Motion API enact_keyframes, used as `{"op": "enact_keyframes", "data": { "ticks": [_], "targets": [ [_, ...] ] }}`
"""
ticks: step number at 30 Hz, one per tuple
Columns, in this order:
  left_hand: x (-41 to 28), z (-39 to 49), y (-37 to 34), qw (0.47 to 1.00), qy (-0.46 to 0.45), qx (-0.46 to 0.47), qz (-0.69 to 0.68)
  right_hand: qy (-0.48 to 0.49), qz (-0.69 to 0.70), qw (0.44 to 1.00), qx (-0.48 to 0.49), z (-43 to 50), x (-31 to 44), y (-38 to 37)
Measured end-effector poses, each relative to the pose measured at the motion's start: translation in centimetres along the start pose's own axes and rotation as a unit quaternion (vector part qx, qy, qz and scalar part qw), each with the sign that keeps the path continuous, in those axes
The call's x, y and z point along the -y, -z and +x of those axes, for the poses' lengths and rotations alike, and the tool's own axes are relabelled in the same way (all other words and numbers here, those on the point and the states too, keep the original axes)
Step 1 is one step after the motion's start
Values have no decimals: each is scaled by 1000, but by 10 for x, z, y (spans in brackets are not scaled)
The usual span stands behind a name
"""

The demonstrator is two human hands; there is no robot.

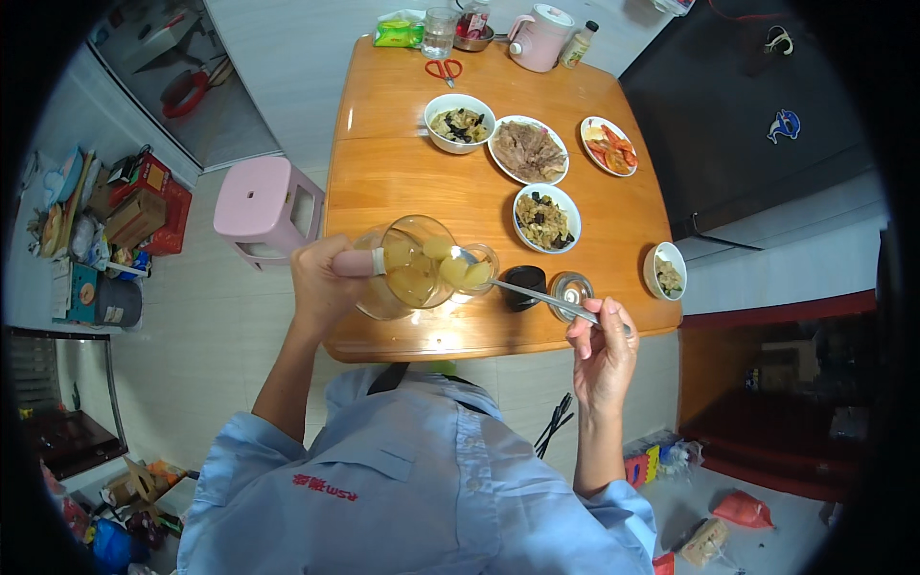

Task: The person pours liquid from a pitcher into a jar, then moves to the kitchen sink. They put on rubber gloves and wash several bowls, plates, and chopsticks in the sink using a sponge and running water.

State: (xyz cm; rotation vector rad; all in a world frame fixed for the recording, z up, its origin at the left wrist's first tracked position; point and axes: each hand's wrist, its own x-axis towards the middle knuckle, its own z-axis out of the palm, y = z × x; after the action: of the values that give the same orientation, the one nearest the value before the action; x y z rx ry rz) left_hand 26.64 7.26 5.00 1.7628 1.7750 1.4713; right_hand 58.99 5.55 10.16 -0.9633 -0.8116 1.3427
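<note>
My left hand point(323, 284) is closed around the pink handle point(353, 264) of a glass pot point(415, 269) holding pale, round fruit pieces in liquid. The pot is tilted to the right, with several pieces at its mouth, over or against a clear glass vessel point(491, 267). Between the fingers of my right hand point(605, 338) is a long metal utensil point(543, 296), whose far end reaches the fruit at the pot's mouth. Beside that vessel stand a black cup point(524, 287) and a round glass lid or dish point(573, 290), the latter partly under the utensil.
Farther back on the wooden table point(410, 169) are bowls of food point(546, 218), a plate of sliced meat point(528, 149), a shrimp plate point(609, 146) and red-handled scissors point(444, 70). A pink electric kettle point(540, 37) stands by the wall. A pink stool point(256, 198) is at the table's left.
</note>
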Motion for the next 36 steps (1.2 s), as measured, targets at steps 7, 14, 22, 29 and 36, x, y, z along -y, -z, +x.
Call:
{"op": "enact_keyframes", "data": {
  "ticks": [7, 14, 22, 29, 36],
  "targets": [
    [7, 6, -6, 1000, 6, 3, 20, 19, -44, 998, -28, 7, 7, 25],
    [14, 8, -9, 1000, 9, 4, 16, -10, -92, 995, -31, 20, -1, 30],
    [14, 10, -10, 1000, 1, 10, 16, -26, -191, 981, 1, 39, 3, 1],
    [15, 10, -10, 1000, 1, 14, 26, 184, -500, 809, 246, 44, -1, -44],
    [19, 4, -4, 1000, 3, -1, 12, 279, -557, 718, 312, 27, 33, -51]
  ]
}}
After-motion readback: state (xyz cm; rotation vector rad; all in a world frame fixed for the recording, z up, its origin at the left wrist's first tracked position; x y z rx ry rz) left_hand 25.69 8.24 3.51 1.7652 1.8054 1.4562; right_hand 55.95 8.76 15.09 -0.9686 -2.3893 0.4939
